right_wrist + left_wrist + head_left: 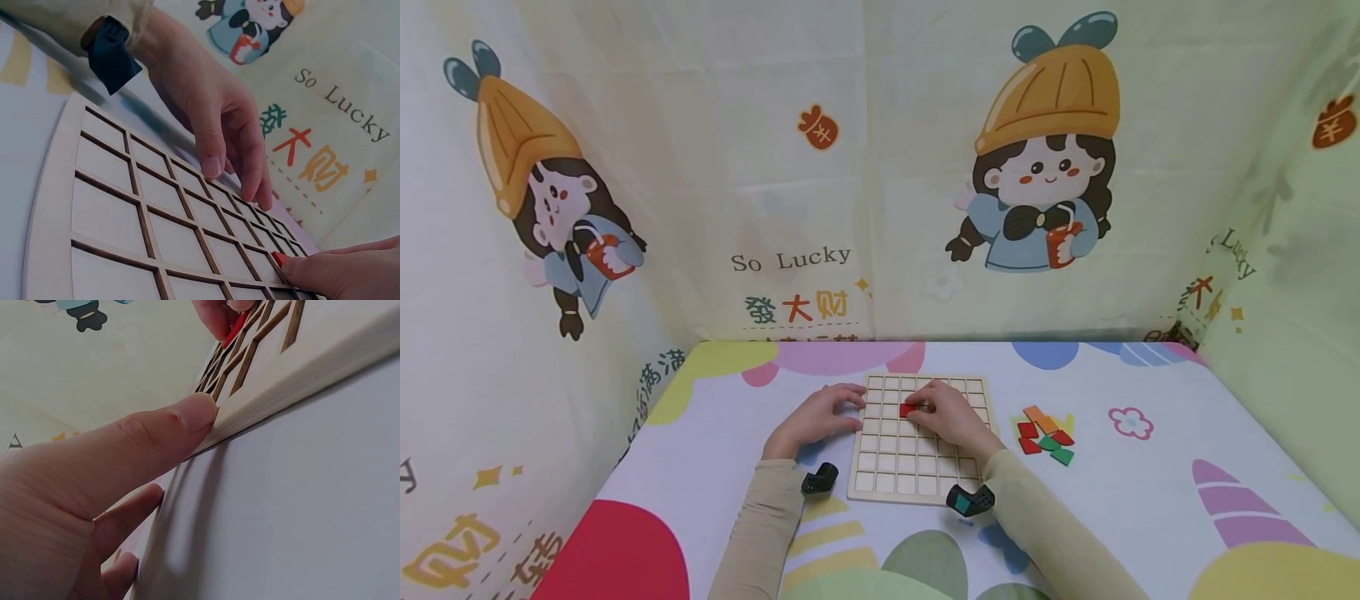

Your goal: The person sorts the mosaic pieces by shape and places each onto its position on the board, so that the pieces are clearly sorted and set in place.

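Head view, left to right: left hand (816,421), grip spread, thumb against the board's edge; wooden grid board (885,483), flat on worktop (1150,500); red piece (907,411), at an upper cell, seating unclear; right hand (952,419), grip pinching that piece; loose red, orange and green pieces (1040,419), heaped beside the board.

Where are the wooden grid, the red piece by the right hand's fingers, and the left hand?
Wooden grid (907,464): head view, a bare cell.
Red piece (906,411): head view, visible top.
Left hand (813,420): head view, its back.
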`<state>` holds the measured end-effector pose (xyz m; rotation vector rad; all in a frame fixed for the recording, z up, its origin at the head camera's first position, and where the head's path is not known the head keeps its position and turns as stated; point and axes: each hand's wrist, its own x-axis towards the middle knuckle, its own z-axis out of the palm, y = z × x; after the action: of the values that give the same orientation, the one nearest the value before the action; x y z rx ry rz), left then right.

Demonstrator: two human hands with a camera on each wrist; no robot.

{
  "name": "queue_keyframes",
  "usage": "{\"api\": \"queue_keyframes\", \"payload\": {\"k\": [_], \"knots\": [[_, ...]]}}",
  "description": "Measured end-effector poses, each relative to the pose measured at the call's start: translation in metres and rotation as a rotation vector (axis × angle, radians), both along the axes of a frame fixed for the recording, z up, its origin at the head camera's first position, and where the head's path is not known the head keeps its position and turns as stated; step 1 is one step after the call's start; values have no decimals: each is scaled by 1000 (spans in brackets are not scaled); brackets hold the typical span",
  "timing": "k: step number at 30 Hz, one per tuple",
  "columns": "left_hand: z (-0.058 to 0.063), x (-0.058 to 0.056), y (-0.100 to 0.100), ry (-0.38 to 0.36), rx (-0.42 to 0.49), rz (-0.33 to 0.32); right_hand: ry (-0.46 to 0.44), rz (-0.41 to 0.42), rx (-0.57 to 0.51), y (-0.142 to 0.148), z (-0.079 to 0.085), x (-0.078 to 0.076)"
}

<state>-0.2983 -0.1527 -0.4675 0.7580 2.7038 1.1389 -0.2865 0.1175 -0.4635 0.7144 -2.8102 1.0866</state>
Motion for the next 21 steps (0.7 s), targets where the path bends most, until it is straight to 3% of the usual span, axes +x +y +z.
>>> {"api": "queue_keyframes", "payload": {"k": [21], "knots": [[2, 1, 2, 0, 3, 11, -21, -36, 4, -2, 0, -1]]}}
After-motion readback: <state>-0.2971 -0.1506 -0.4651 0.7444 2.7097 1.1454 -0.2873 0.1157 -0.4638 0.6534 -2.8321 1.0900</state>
